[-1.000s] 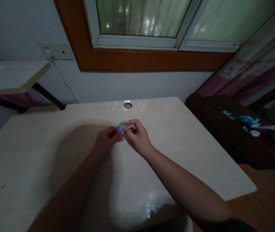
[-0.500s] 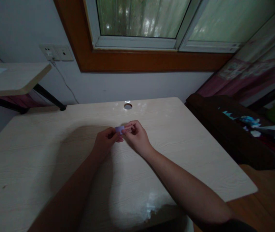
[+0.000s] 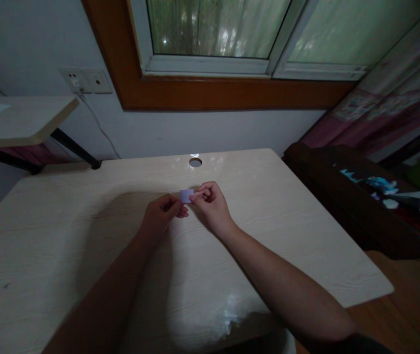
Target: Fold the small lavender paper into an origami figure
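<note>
A small pale purple piece of paper [image 3: 186,195] is held just above the middle of a light wooden desk [image 3: 66,236]. My right hand [image 3: 212,206] pinches its right edge between thumb and forefinger. My left hand [image 3: 161,216] is curled beside it, with its fingertips at the paper's lower left corner. Whether the left fingers grip the paper or only touch it is hard to make out in the dim light.
A round cable hole [image 3: 195,162] sits near the desk's far edge. A second desk [image 3: 18,118] stands at the left under a wall socket [image 3: 84,80]. A dark wooden bed frame [image 3: 353,196] with scattered items lies at the right. A window is above.
The purple paper has turned from a bent shape to a flatter rectangle facing me, and my right hand has shifted slightly right. The left hand has stayed nearly still.
</note>
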`<state>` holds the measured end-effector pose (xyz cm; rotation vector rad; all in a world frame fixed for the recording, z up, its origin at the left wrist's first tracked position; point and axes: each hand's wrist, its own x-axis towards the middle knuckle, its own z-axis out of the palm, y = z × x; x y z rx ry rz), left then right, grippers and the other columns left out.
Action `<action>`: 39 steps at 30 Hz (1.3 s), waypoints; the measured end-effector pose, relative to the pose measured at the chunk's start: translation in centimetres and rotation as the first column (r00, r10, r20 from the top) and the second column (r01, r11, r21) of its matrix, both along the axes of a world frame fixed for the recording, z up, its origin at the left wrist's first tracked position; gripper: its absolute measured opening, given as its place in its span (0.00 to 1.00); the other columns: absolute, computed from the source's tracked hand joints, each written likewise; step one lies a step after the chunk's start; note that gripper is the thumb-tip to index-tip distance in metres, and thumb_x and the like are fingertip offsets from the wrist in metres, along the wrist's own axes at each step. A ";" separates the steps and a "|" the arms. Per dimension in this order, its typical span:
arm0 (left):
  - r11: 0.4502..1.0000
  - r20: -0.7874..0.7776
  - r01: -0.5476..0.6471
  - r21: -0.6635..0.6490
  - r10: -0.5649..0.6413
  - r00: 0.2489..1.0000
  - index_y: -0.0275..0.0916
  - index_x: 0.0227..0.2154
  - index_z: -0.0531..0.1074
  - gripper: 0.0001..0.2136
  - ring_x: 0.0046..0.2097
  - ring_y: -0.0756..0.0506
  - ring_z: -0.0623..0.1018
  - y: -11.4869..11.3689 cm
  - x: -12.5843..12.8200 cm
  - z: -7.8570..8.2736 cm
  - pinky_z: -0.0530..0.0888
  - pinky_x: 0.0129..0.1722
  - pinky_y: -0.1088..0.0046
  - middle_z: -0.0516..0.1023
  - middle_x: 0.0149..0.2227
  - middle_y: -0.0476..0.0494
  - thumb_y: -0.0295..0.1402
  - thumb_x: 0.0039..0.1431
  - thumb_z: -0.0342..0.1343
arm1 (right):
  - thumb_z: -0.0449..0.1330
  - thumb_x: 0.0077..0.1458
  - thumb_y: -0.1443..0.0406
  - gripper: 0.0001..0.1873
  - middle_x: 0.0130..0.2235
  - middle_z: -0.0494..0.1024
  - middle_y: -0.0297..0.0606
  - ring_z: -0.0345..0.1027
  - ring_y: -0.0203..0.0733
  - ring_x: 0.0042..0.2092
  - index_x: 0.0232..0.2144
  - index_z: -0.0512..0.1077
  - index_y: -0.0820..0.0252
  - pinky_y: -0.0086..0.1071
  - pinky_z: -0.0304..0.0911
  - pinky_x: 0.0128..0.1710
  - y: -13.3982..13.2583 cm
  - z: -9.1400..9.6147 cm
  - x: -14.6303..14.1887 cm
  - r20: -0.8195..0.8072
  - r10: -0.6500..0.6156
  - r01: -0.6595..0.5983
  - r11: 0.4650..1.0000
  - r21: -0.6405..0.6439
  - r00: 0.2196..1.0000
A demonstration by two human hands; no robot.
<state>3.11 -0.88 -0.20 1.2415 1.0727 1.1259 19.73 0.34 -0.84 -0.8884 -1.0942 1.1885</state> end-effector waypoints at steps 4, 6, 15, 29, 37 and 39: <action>0.999 0.007 -0.035 -0.021 0.035 0.999 0.34 0.29 0.74 0.11 0.28 0.46 0.81 0.0 0.0 0.4 0.80 0.34 0.68 0.81 0.27 0.44 0.39 0.54 0.62 | 0.68 0.46 0.64 0.15 0.28 0.73 0.27 0.66 0.33 0.29 0.33 0.65 0.55 0.29 0.61 0.33 0.3 0.0 0.4 -0.039 -0.051 0.051 0.999 -0.007 0.998; 0.999 0.005 -0.047 -0.019 0.047 0.999 0.34 0.30 0.74 0.11 0.28 0.46 0.81 0.0 0.0 0.5 0.80 0.34 0.68 0.81 0.27 0.44 0.39 0.54 0.62 | 0.68 0.46 0.64 0.16 0.27 0.73 0.27 0.66 0.33 0.29 0.33 0.65 0.55 0.29 0.61 0.33 0.4 0.1 0.5 -0.055 -0.063 0.062 0.998 -0.009 0.996; 0.999 -0.023 0.014 0.052 -0.013 1.000 0.36 0.33 0.73 0.12 0.29 0.47 0.80 0.4 0.0 -0.5 0.78 0.33 0.71 0.81 0.28 0.45 0.40 0.54 0.63 | 0.68 0.48 0.64 0.15 0.29 0.74 0.28 0.68 0.34 0.31 0.34 0.66 0.55 0.30 0.62 0.34 -0.1 0.0 0.0 0.001 0.017 -0.017 1.000 0.025 1.000; 1.000 -0.125 -0.001 0.024 0.004 0.992 0.37 0.27 0.72 0.10 0.27 0.48 0.80 0.2 0.0 -0.5 0.78 0.31 0.74 0.80 0.24 0.47 0.39 0.53 0.63 | 0.65 0.51 0.63 0.14 0.31 0.74 0.31 0.70 0.36 0.31 0.39 0.66 0.55 0.32 0.65 0.33 -0.2 -0.8 0.1 0.203 0.072 -0.086 0.994 0.061 0.977; 1.000 -0.115 -0.013 0.007 0.013 0.993 0.37 0.26 0.71 0.11 0.25 0.49 0.79 0.2 0.0 0.0 0.76 0.28 0.74 0.80 0.24 0.47 0.39 0.53 0.62 | 0.64 0.51 0.66 0.13 0.29 0.75 0.29 0.71 0.36 0.31 0.38 0.65 0.55 0.31 0.65 0.34 0.1 -1.3 0.1 0.182 0.025 -0.039 0.997 0.071 0.983; 1.000 -0.104 -0.019 -0.005 0.019 0.994 0.37 0.26 0.70 0.11 0.25 0.48 0.79 0.3 0.0 -0.1 0.76 0.28 0.73 0.80 0.24 0.47 0.39 0.52 0.63 | 0.64 0.51 0.65 0.13 0.30 0.76 0.30 0.72 0.37 0.31 0.38 0.65 0.54 0.32 0.66 0.35 0.2 -1.3 0.2 0.188 0.010 -0.023 0.998 0.065 0.982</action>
